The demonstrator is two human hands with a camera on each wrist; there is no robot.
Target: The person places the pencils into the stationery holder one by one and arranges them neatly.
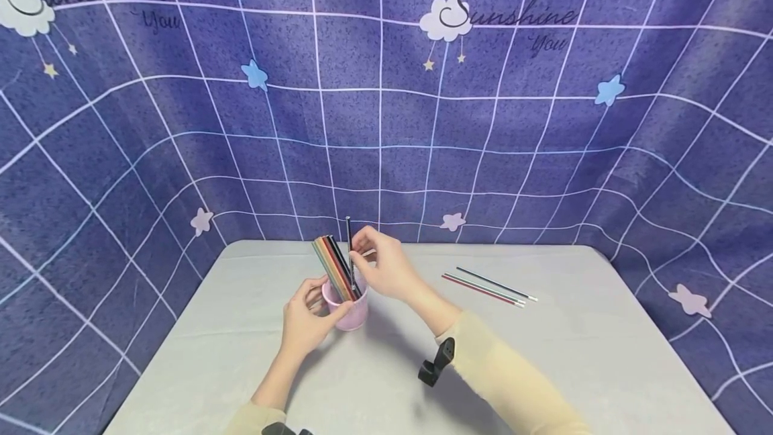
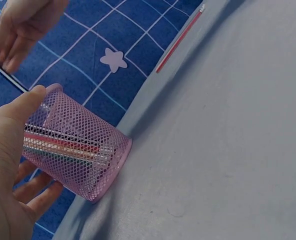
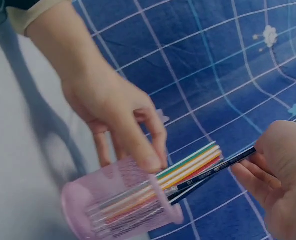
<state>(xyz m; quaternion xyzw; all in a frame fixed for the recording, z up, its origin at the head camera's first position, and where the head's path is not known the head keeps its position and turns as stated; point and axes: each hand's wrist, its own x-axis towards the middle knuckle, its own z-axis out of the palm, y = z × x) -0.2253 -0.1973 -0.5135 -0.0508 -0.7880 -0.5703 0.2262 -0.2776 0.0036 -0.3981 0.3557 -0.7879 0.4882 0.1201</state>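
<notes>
A pink mesh pencil cup (image 1: 355,318) stands on the table, holding several coloured pencils (image 1: 331,267) that lean to the left. My left hand (image 1: 306,319) grips the cup from its left side, with the thumb near the rim and the other fingers around the far side. Between thumb and fingers, my right hand (image 1: 386,266) pinches a black pencil (image 3: 213,170) above the cup. In the right wrist view, the lower end of this pencil is at the cup's mouth, beside the other pencils. How deep it reaches inside is hard to tell.
On the white-covered table (image 1: 574,354), a red pencil (image 1: 477,288), a green pencil (image 1: 483,286) and a dark pencil (image 1: 492,281) lie side by side, right of the cup. A blue gridded curtain (image 1: 380,119) hangs behind the table and along its sides.
</notes>
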